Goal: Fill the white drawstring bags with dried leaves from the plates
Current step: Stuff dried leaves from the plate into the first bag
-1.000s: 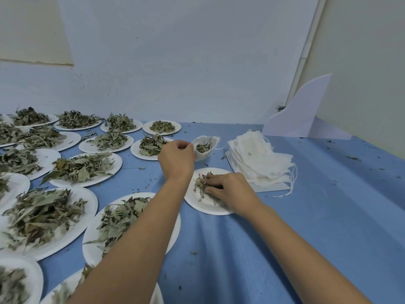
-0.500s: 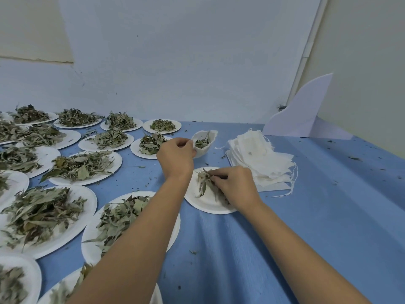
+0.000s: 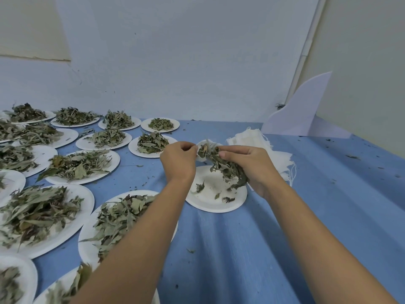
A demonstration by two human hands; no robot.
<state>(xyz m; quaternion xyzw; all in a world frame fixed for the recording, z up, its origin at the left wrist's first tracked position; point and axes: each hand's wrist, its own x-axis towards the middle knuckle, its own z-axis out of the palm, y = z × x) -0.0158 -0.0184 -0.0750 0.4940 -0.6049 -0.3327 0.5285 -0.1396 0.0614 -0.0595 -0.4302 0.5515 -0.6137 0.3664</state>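
The step in hand is loading a handful into an open bag. The left hand [image 3: 178,162] holds a white drawstring bag [image 3: 201,158] above the far edge of a small paper plate [image 3: 210,208], its fingers [image 3: 188,148] curled and pinching the rim on the near-left side. The right hand [image 3: 254,167] is closed around a bunch of dried leaves [image 3: 225,170], with the thumb on top and the leading end of the bunch already at the bag's mouth. The rest of the bunch trails back and down over the plate, which holds only a few scraps.

To do this well, the mouth wants to stay wide. Only one side of the rim seems to be pinched, so the far lip may fold in as the leaves push against it; spreading the left fingers inside the opening would help. The leaves look brittle and tangled, so feeding them in end first and easing them down with the thumb should work better than stuffing, which would crumble them. Working over the plate is sensible, since whatever drops lands there and not on the blue table [image 3: 241,249], already speckled with crumbs.

A stack of empty bags [image 3: 269,154] lies just right of the hands, and many fuller plates, the nearest [image 3: 86,249] beside the left forearm, wait on the left.
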